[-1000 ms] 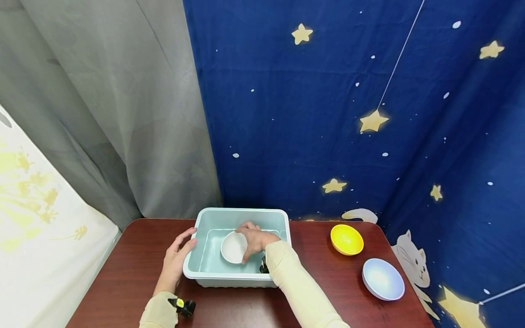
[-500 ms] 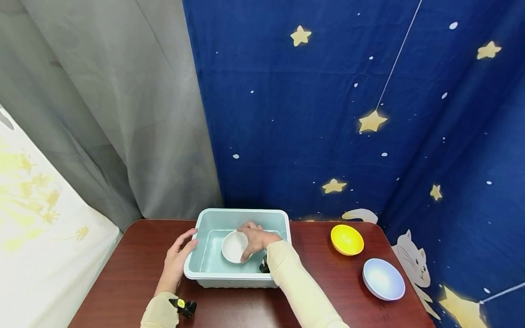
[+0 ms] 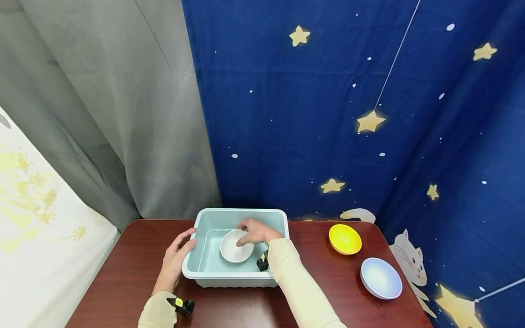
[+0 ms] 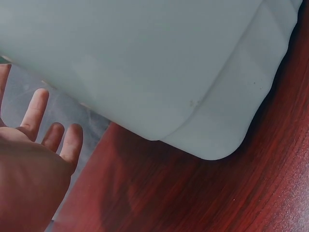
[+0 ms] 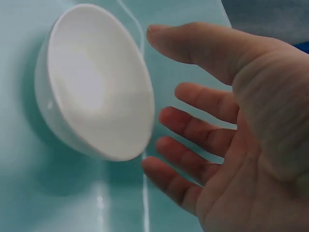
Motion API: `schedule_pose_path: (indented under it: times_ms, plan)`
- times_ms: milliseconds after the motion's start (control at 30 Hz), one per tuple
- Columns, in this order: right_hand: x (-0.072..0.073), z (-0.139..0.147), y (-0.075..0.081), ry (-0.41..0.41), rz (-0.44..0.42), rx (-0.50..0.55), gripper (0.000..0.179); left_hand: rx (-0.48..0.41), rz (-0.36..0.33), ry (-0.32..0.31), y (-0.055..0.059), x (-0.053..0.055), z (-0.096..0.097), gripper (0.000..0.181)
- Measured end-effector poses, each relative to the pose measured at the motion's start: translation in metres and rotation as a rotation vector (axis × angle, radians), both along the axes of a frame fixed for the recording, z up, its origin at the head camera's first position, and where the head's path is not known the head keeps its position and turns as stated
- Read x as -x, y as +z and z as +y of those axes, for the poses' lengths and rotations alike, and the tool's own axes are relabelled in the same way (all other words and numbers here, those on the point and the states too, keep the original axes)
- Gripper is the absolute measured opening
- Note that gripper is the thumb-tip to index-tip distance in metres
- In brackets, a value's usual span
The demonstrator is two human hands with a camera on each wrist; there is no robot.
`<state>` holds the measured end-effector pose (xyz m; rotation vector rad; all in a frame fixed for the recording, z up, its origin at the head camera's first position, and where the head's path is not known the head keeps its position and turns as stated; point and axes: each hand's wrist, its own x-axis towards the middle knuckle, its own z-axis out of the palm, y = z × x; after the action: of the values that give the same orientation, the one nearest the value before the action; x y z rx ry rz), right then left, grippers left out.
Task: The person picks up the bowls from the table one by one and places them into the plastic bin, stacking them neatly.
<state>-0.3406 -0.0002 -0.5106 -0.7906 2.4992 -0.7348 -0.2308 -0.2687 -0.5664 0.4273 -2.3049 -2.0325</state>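
A small white bowl (image 3: pixel 234 251) stands upright on the floor of a pale blue-green plastic basin (image 3: pixel 205 275). My right hand (image 3: pixel 258 231) is over the bowl's right side in the head view. The right wrist view shows that hand (image 5: pixel 231 121) apart from the white bowl (image 5: pixel 96 82), its thumb and fingers spread beside the rim with nothing between them. At the basin's left wall, my left hand (image 3: pixel 174 259) touches the rim with extended fingers. In the left wrist view the left hand (image 4: pixel 36 159) has its fingers spread beside the basin's outer wall (image 4: pixel 145 63).
On the right part of the red-brown wooden table (image 3: pixel 311 273) stand a yellow bowl (image 3: pixel 345 239) and, nearer the front, a light blue bowl (image 3: pixel 381 278). A grey curtain (image 3: pixel 164 136) and a blue starry curtain (image 3: pixel 287 136) hang behind the table.
My right hand has let go of the white bowl and drawn slightly up off its rim. The bowl now rests in the basin. My left hand stays at the basin's left side.
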Motion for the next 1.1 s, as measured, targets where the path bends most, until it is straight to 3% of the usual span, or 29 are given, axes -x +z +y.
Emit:
schedule_pose_path:
  times_ms: [167,367,733,1100]
  plan:
    - [0.000,0.003,0.015,0.046,-0.052,0.034,0.064,0.006,0.001,-0.008,0.000,-0.001,0.001,0.054]
    - [-0.002,0.008,0.036,0.033,-0.081,0.074,0.062,0.008,-0.009,-0.008,-0.001,-0.001,0.001,0.056]
    - [-0.003,0.030,0.065,0.002,-0.018,0.106,0.054,0.006,-0.017,0.003,0.001,-0.002,0.000,0.057]
    - [-0.014,0.057,0.079,-0.121,0.062,0.262,0.042,0.027,-0.013,0.007,0.001,-0.002,0.000,0.059]
